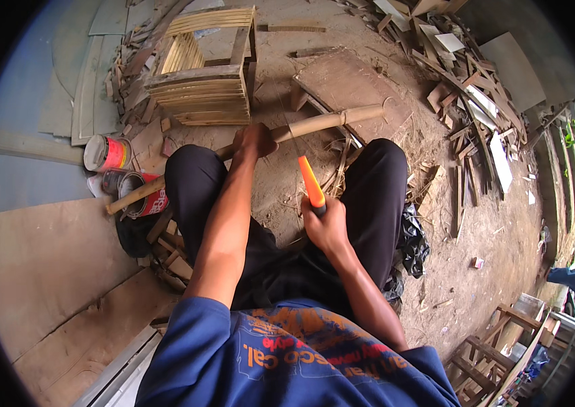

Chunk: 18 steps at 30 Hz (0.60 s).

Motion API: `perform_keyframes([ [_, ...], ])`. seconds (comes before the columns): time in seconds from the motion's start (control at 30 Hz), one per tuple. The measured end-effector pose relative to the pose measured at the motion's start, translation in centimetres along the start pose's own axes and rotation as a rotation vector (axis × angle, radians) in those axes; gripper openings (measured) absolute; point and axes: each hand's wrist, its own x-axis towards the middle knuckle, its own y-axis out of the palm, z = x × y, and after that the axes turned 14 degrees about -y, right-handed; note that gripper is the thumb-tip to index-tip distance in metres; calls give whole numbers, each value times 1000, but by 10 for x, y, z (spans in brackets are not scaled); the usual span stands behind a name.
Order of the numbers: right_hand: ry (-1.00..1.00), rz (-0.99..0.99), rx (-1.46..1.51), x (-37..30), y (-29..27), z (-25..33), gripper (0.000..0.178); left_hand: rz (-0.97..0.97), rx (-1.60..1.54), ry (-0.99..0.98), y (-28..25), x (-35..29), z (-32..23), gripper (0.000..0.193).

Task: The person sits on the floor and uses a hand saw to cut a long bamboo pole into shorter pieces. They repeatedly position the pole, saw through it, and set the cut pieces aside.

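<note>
the hands are apart: the left hand [257,141] is wrapped around a round, tan bamboo pole [318,123], the right hand [326,225] around the dark end of a tapered, glossy orange handle [310,182]. the pole slants from beside metal cans [105,153], past the left knee, to over a flat brown board [362,81]. beyond stands a slatted wooden frame [199,98] on gritty floor [491,251].

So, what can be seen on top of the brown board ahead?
The right end of the bamboo pole extends over the brown board; contact is unclear. The surface beneath the pole is hidden.
</note>
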Motion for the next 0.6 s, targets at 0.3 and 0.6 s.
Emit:
perform_keyframes([
  [0.3,173,64,-26,-84,-52,53,12,-71,-80,-30,4,-6,5,40],
  [0.6,118,27,-44,76,18,3,25,74,-34,-103,-9,-7,-3,34],
])
